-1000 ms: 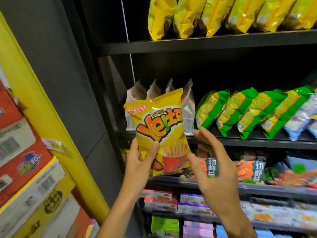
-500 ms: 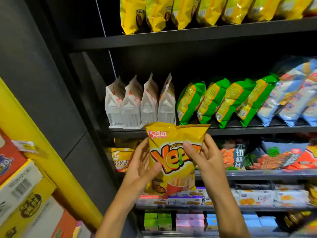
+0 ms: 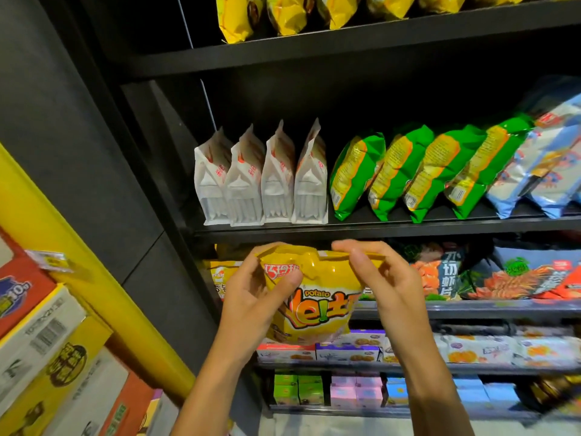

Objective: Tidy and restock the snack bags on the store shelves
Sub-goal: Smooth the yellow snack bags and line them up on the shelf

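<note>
A yellow potato-stick snack bag (image 3: 317, 306) with orange lettering is held up in front of the third shelf from the top. My left hand (image 3: 251, 297) grips its upper left corner, thumb across the front. My right hand (image 3: 383, 278) pinches its top right edge. Behind the bag, at the shelf's left end, another yellow bag (image 3: 220, 275) stands partly hidden. The shelf edge (image 3: 471, 309) runs right from the bag.
Above are white pouches (image 3: 261, 184), green bags (image 3: 408, 171) and blue bags (image 3: 547, 158); yellow bags (image 3: 283, 14) fill the top shelf. Shrimp-chip bags (image 3: 446, 275) stand right of my hands. Small boxes (image 3: 345, 350) line lower shelves. Stacked cartons (image 3: 47, 341) and a yellow post (image 3: 94, 278) stand left.
The bag has dropped lower relative to the shelves, to the third shelf. My right hand went from hovering beside it to pinching its top edge; my left hand shifted up to the top corner.
</note>
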A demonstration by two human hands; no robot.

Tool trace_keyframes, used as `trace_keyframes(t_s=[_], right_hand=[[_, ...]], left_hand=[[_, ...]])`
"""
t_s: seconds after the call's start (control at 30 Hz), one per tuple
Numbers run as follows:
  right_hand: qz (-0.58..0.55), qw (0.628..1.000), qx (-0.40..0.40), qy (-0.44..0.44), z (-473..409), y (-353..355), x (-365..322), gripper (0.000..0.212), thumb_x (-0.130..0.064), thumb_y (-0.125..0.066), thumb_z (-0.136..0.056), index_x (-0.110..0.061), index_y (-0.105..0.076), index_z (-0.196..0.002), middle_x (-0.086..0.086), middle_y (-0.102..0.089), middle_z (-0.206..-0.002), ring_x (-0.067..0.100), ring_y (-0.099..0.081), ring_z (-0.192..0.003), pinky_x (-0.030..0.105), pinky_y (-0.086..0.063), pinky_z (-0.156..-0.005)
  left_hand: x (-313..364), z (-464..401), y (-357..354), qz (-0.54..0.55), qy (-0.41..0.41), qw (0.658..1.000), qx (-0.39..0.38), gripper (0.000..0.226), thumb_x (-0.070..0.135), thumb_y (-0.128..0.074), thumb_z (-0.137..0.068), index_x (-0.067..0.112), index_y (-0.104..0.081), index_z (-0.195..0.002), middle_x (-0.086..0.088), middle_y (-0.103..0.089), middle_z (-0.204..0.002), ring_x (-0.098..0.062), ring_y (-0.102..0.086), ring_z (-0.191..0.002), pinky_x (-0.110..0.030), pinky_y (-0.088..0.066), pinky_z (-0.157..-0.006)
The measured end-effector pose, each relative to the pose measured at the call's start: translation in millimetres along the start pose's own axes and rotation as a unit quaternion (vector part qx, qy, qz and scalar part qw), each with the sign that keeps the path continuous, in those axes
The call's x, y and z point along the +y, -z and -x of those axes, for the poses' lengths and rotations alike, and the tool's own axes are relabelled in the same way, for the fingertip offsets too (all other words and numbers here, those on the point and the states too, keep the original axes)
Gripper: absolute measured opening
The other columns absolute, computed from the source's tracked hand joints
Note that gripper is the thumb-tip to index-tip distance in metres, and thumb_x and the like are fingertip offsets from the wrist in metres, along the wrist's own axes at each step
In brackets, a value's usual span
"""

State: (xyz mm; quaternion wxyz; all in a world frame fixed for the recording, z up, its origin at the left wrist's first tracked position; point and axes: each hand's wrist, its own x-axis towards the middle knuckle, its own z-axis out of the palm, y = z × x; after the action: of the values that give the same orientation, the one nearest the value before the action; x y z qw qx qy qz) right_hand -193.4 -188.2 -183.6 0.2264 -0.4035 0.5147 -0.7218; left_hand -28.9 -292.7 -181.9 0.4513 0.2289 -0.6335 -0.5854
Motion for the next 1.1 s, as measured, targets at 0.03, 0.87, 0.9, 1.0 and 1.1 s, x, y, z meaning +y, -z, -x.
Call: trace_keyframes(t_s=[0.03,0.87,0.9,1.0,1.1], right_hand=[[0.007,1.0,0.021,-0.002,-0.5,1.2,1.0,0.023,-0.034,-0.068,-0.095,-0.015,-0.079,-0.101,0.003,-0.078,-0.1,0.019,-0.073,-0.093,0.025,-0.056,-0.077],[0.002,0.997,0.06,-0.045,-5.9,12.4,16.6,0.05,-0.036,-0.05,-0.102,-0.01,-0.076,-0.068,0.008,-0.074,-0.072,0.023,-0.069,-0.071,0.03,-0.056,-0.075],[0.002,0.997,0.069,-0.047,-5.7,11.9,16.0,0.052,-0.035,-0.052,-0.102,-0.013,-0.069,-0.057,0.005,-0.068,-0.062,0.019,-0.062,-0.062,0.029,-0.053,-0.069],[-0.019,0.997,0.068,-0.04,-4.0,11.2,15.4,0.048,-0.036,-0.049,-0.103,-0.027,-0.071,-0.062,-0.007,-0.069,-0.065,0.005,-0.064,-0.065,0.022,-0.051,-0.067],[-0.052,0.998,0.001,-0.039,-8.7,11.0,26.6,0.042,-0.053,-0.043,-0.105,-0.03,-0.067,-0.13,-0.006,-0.076,-0.12,0.011,-0.069,-0.115,0.023,-0.055,-0.093]], left_hand=[[0.2,0.7,0.2,-0.008,-0.005,1.0,-0.016,0.033,0.024,-0.082,-0.084,0.022,-0.07,-0.115,-0.007,-0.076,-0.108,-0.022,-0.074,-0.102,-0.029,-0.06,-0.082],[-9.9,-4.1,-3.9,0.021,0.024,0.997,-0.067,0.03,0.002,-0.064,-0.089,0.023,-0.075,-0.106,-0.009,-0.069,-0.127,-0.029,-0.065,-0.121,-0.038,-0.061,-0.086],[-10.1,-3.9,-4.1,0.021,0.026,0.997,-0.069,0.029,0.001,-0.064,-0.089,0.021,-0.074,-0.107,-0.009,-0.069,-0.127,-0.029,-0.065,-0.12,-0.037,-0.06,-0.085],[-9.7,-3.7,-6.1,0.019,0.035,0.997,-0.061,0.03,0.003,-0.065,-0.089,0.023,-0.075,-0.108,-0.007,-0.07,-0.124,-0.028,-0.068,-0.116,-0.035,-0.061,-0.083],[-9.2,-7.1,-8.2,0.04,0.038,0.998,-0.018,0.029,0.005,-0.072,-0.089,0.026,-0.075,-0.108,-0.006,-0.073,-0.115,-0.027,-0.071,-0.108,-0.033,-0.061,-0.078]])
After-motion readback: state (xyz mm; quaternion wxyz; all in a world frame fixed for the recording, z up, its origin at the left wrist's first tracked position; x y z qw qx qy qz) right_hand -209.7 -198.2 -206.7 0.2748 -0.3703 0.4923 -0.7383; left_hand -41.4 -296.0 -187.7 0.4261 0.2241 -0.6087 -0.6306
